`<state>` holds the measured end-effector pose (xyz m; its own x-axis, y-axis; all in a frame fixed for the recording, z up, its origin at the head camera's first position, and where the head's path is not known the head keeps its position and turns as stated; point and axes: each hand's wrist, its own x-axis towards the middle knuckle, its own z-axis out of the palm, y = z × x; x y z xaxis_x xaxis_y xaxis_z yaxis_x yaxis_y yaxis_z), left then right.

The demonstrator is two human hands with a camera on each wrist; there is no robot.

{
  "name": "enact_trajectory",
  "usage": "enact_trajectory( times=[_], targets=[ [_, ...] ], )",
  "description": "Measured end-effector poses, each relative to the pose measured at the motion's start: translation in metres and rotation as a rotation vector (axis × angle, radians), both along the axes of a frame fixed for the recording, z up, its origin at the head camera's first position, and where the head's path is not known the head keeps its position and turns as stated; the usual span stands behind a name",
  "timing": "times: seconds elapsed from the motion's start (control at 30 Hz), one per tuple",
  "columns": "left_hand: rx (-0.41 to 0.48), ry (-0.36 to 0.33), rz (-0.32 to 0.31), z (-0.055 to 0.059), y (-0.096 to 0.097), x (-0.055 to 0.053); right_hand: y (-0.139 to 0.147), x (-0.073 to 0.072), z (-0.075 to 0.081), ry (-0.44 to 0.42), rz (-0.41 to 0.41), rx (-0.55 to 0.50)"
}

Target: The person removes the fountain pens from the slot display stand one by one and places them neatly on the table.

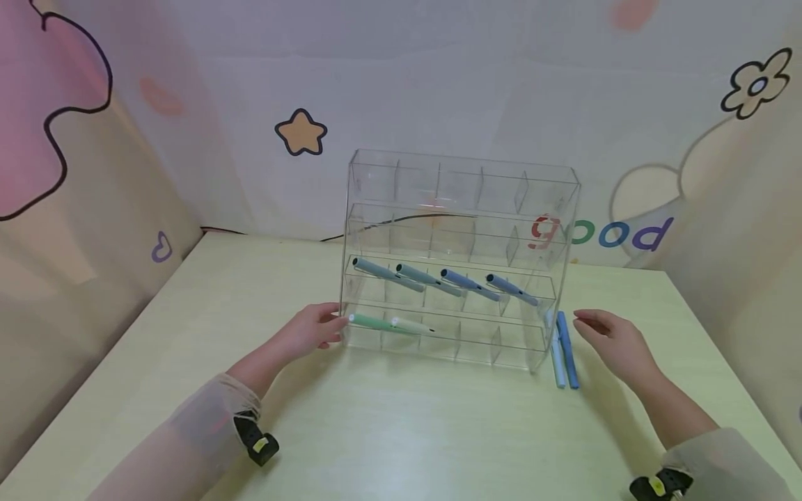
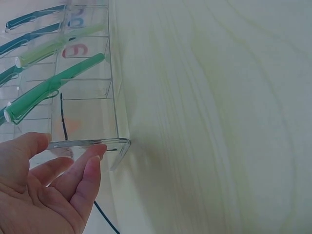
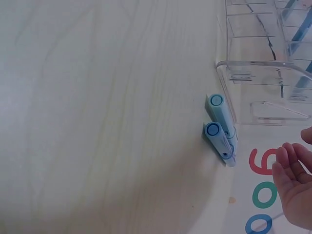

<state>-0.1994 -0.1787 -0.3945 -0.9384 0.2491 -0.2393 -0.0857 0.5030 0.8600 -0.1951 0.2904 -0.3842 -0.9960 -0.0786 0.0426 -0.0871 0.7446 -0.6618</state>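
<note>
Left hand (image 1: pixel 316 325), fingers clamped on edge of clear rack (image 1: pixel 438 346), right hand (image 1: pixel 617 348), thumb and fingers apart, near blue pens (image 1: pixel 568 351) on desk (image 1: pixel 407 431).

clear rack (image 1: pixel 451 240) ×1 | tiers (image 1: pixel 460 186) ×4 | compartments (image 1: pixel 416 182) ×5 per tier, ×20 overall | blue-toned pens (image 1: pixel 388 275) in third tier from top ×4 | green pen (image 1: pixel 374 321) in bottom tier ×1 | pale green pen (image 1: pixel 412 325) there ×1 | light blue pen (image 1: pixel 557 363) on tabletop (image 1: pixel 401 424) ×1 | darker blue pen (image 1: pixel 567 350) there ×1 | pens overall ×8 | printed star (image 1: pixel 301 132) ×1 | printed flower (image 1: pixel 757 86) ×1
</note>
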Motion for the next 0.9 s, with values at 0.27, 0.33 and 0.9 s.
enact_trajectory(
  times=[0.27, 0.33, 0.9],
  targets=[
    [-0.007, 0.002, -0.003, -0.001, -0.001, 0.0, -0.005, 0.012, 0.008, 0.007, -0.004, -0.038],
    [-0.01, 0.005, -0.009, -0.001, -0.001, -0.001, -0.007, 0.015, 0.009, 0.018, 0.006, -0.041],
    [-0.024, 0.009, -0.004, 0.002, 0.0, 0.001, -0.026, 0.026, 0.017, 0.32, 0.029, -0.237]
  ],
)
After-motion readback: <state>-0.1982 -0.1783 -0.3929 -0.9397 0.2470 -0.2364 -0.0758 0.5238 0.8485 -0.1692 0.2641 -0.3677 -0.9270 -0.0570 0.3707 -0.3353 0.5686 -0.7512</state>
